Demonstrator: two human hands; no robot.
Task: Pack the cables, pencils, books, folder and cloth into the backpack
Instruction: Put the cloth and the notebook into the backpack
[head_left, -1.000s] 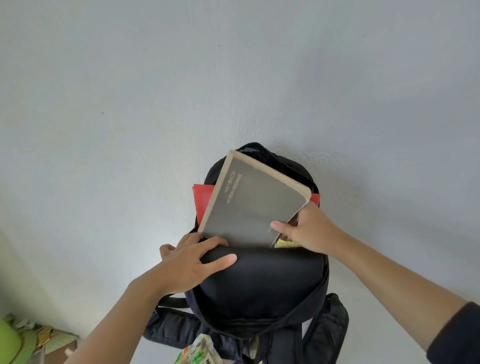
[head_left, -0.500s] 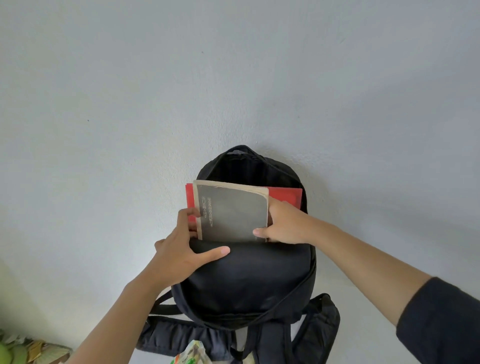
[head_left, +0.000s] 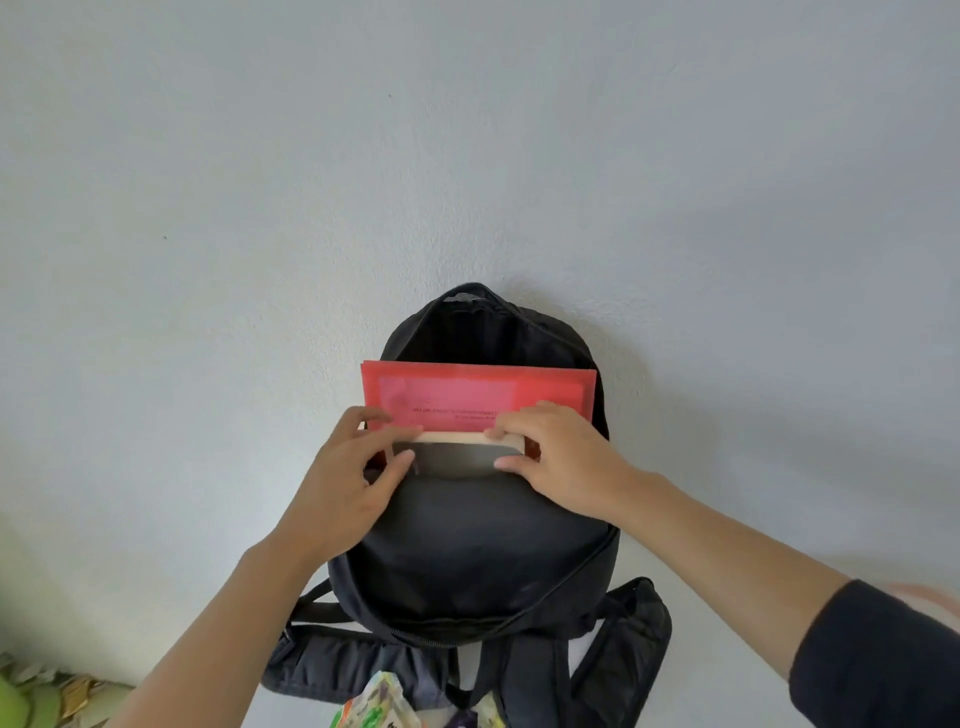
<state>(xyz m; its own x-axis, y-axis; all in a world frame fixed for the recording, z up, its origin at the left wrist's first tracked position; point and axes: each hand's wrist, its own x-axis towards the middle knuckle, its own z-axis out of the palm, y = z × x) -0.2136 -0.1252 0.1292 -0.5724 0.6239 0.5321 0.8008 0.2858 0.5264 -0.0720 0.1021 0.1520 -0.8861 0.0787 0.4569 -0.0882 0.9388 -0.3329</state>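
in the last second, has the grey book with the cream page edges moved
Yes. The grey book has slid down into the black fabric backpack; only its top strip shows, below the top of the flat red folder.

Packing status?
Done: red folder stands in the open backpack, top sticking out. In hand: grey book, nearly sunk on its near side, left hand and right hand pinching its top edge. Cables, pencils, cloth: not visible, possibly inside.

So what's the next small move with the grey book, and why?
Probably push the grey book fully down: left hand and right hand pinch its top corners, and its top edge shows above the backpack rim, in front of the red folder.
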